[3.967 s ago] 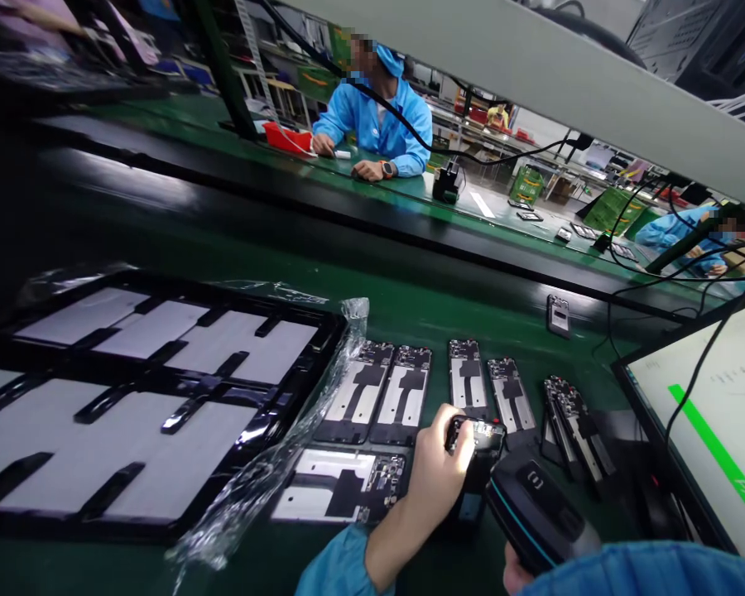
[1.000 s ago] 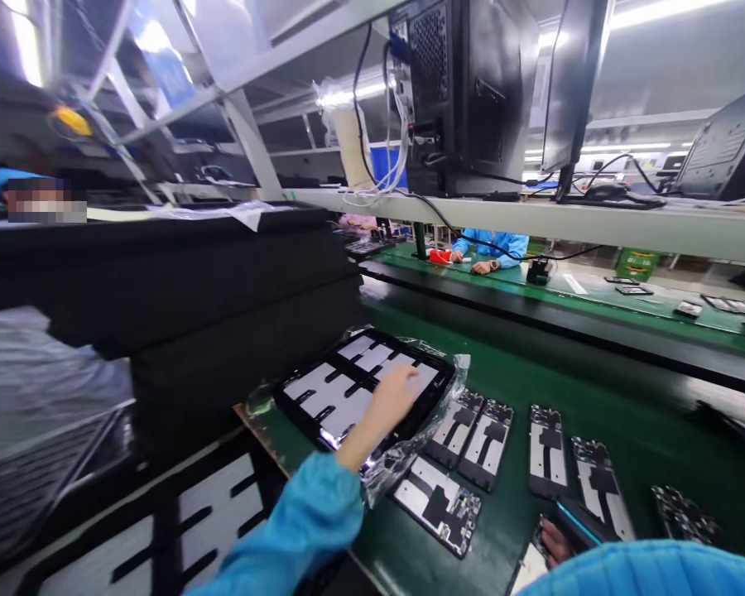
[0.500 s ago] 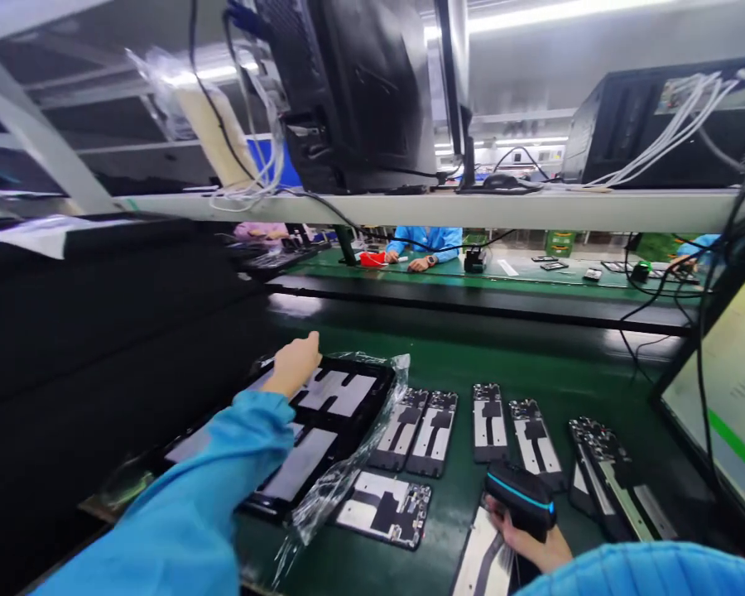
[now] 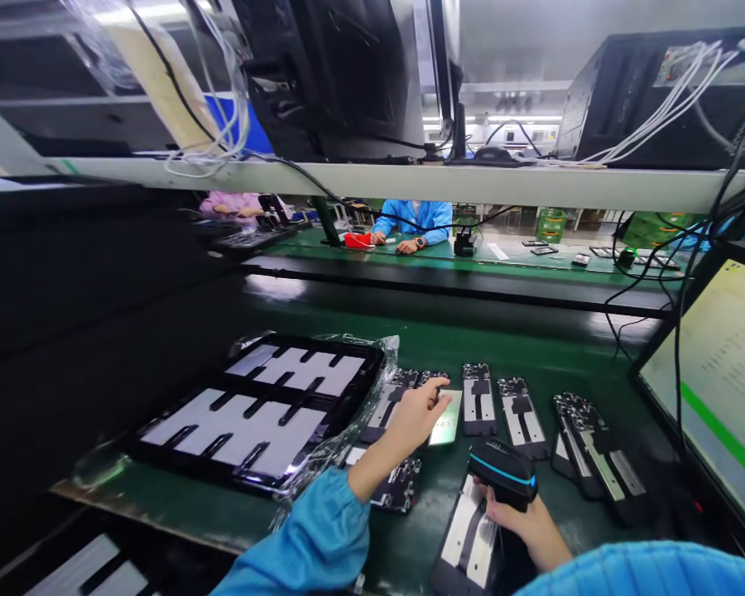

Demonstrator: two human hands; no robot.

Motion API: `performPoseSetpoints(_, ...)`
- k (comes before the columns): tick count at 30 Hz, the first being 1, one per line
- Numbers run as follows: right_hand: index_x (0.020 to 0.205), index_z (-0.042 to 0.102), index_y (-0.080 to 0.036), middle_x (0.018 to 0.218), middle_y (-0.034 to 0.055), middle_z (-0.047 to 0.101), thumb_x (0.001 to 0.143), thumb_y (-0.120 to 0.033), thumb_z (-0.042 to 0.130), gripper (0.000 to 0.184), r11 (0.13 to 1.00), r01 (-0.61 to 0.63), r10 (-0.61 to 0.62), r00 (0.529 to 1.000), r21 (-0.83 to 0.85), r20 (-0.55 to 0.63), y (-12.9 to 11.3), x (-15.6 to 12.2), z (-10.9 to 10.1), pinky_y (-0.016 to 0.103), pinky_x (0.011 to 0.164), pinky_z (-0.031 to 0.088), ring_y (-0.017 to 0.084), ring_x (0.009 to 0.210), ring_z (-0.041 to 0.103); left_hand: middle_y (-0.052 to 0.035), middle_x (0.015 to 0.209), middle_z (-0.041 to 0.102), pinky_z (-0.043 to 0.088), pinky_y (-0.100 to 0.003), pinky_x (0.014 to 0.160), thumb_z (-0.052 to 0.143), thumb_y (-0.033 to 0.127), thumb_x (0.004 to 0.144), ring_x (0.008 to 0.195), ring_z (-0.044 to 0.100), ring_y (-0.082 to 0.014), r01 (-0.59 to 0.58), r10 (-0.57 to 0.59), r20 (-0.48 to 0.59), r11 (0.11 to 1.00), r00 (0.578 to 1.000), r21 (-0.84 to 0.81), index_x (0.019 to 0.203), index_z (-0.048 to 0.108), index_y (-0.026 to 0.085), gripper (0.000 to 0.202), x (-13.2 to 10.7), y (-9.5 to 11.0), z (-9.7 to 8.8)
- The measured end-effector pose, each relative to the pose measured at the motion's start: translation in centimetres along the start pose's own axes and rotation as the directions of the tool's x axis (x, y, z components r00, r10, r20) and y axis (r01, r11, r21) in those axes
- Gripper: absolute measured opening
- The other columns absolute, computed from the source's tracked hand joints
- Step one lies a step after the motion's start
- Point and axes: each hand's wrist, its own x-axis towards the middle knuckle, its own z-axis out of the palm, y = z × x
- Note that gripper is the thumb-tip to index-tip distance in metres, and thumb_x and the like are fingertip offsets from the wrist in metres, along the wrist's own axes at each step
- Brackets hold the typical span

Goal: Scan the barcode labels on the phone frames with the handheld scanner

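Observation:
My left hand [image 4: 417, 412] is closed in a pinch over the row of phone frames. It grips a pale flat panel with small printed marks, which looks like a phone battery [image 4: 447, 419]. Green light falls on its face. My right hand [image 4: 530, 527] is wrapped round a black barcode scanner [image 4: 502, 470] with a glowing blue stripe, its handle partly hidden. Beneath the scanner lies a phone frame [image 4: 465, 542], and another phone frame [image 4: 403, 484] is partly covered by my left forearm. To the left, a black tray [image 4: 341, 422] bears pale rectangular areas between dark ribs.
Further phone frames [image 4: 521, 419] lie along the green bench [image 4: 335, 319], several overlapping at right. Clear plastic film [image 4: 390, 352] edges the tray. A monitor [image 4: 720, 389] and hanging cables [image 4: 680, 364] stand right. Beyond the shelf [image 4: 372, 180], a co-worker [image 4: 413, 219] sits at another bench.
My left hand has moved right and toward me, from above the tray to the phone frames, where the pale battery now shows in it. My right hand still holds the scanner. The view has shifted.

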Motion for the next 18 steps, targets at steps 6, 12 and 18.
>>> performPoseSetpoints(6,0.083,0.075,-0.019,0.100,0.0108,0.076,0.053,-0.040,0.086,0.039,0.999,-0.013,0.009,0.995,0.040,0.098,-2.0,-0.5,0.4,0.052,0.105,0.036,0.039,0.112,0.060,0.0062,0.058,0.045,0.039,-0.022,0.055,0.053,0.035,0.088,0.055,0.050,-0.0132,0.036,-0.034,0.022,0.995,0.999,-0.096,0.114,0.061,0.016,0.033,0.3,-0.3,0.0)
performPoseSetpoints(12,0.100,0.074,-0.013,0.116,0.0144,0.071,0.070,-0.036,0.079,0.039,0.975,-0.037,0.009,0.992,0.220,0.127,-4.2,0.4,-0.5,0.046,0.109,0.039,0.034,0.119,0.060,0.0038,0.063,0.054,0.039,-0.023,0.051,0.059,0.038,0.083,0.053,0.050,-0.0133,0.259,-0.100,0.386,0.885,0.917,-0.386,0.117,0.059,0.019,0.039,-4.2,0.7,2.4)
performPoseSetpoints(18,0.100,0.074,-0.013,0.116,0.0122,0.072,0.068,-0.034,0.082,0.039,0.968,-0.057,0.035,0.995,0.244,0.094,-4.1,1.3,-1.0,0.039,0.108,0.042,0.028,0.120,0.060,-0.0052,0.105,0.065,0.052,-0.037,0.084,0.064,0.039,0.081,0.098,0.063,-0.0263,0.174,0.024,0.425,0.890,0.905,-0.421,0.101,0.070,0.035,0.021,-9.6,1.6,4.7)
